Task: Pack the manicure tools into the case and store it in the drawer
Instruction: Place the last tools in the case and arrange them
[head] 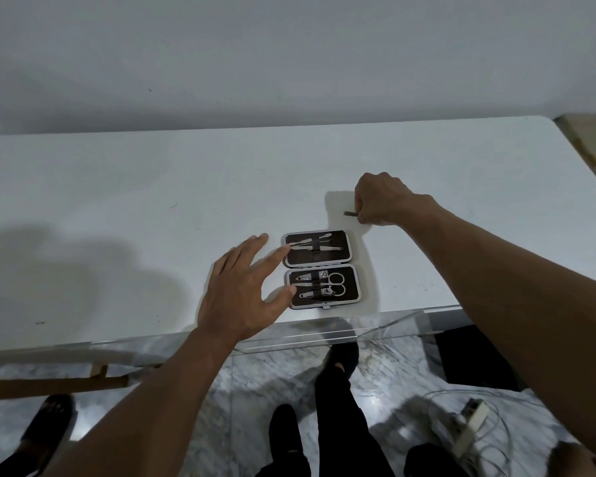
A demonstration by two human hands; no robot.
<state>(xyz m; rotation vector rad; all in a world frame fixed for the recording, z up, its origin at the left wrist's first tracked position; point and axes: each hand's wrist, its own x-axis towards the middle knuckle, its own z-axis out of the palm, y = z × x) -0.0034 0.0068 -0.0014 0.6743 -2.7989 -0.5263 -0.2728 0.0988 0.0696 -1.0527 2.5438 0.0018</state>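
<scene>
A small manicure case point(355, 270) lies open near the front edge of the white table point(117, 187). It is dark inside with a silver rim. Its far half holds thin metal tools under a strap; its near half holds clippers and scissors point(327, 285). My left hand point(245, 290) is spread with straight fingers, its fingertips touching the left side of the case. My right hand point(382, 201) is curled just behind the case on the right and pinches a thin dark tool point(350, 213), whose tip sticks out to the left.
A clear acrylic drawer point(324, 335) juts out below the table's front edge, under the case. Below are a marble floor, my dark-clothed legs, another person's shoe at the far left, and a white power strip point(468, 421) with cables at the lower right.
</scene>
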